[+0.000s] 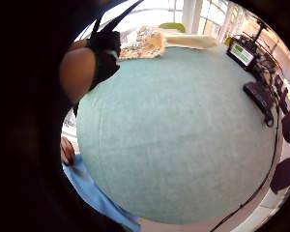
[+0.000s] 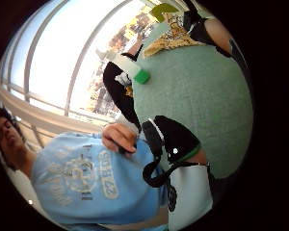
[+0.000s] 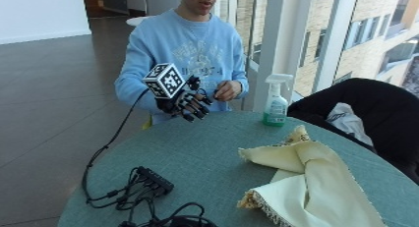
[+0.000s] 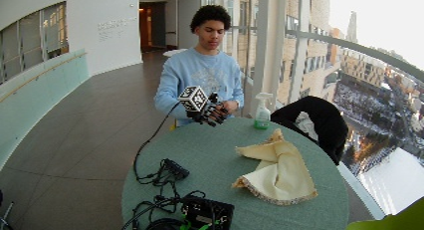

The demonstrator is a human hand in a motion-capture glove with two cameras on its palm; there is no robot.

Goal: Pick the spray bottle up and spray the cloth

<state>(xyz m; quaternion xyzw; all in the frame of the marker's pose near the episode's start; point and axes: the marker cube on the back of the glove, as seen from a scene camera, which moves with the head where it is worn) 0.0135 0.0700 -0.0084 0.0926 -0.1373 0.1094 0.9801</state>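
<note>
Nothing of the task looks started yet, as I judge it from across the table. Seen from the outside view, the person's gloved right hand (image 3: 187, 103) is raised above the near edge of the round green table (image 3: 196, 158), fingers loosely curled and holding nothing, while the bare left hand (image 3: 227, 90) sits just beside it, seemingly fiddling with the glove. The spray bottle (image 3: 276, 100) stands upright well off to the side of both hands, past the bare one, untouched; the cream cloth (image 3: 308, 180) lies rumpled on the tabletop farther out from the hands, and no wetting of it can be made out. The wide outside view agrees: right hand (image 4: 213, 112) in the air at chest height, bottle (image 4: 263, 111) standing apart from it, cloth (image 4: 278, 170) spread beyond. The little-finger palm view looks down on bare tabletop (image 1: 183, 145), with the cloth (image 1: 142, 42) far across from the palm. The thumb-side palm view shows the bottle (image 2: 127, 65) and the cloth (image 2: 171, 36) both away from the palm, nothing in it. Reaching, gripping the bottle, aiming and spraying all remain.
</note>
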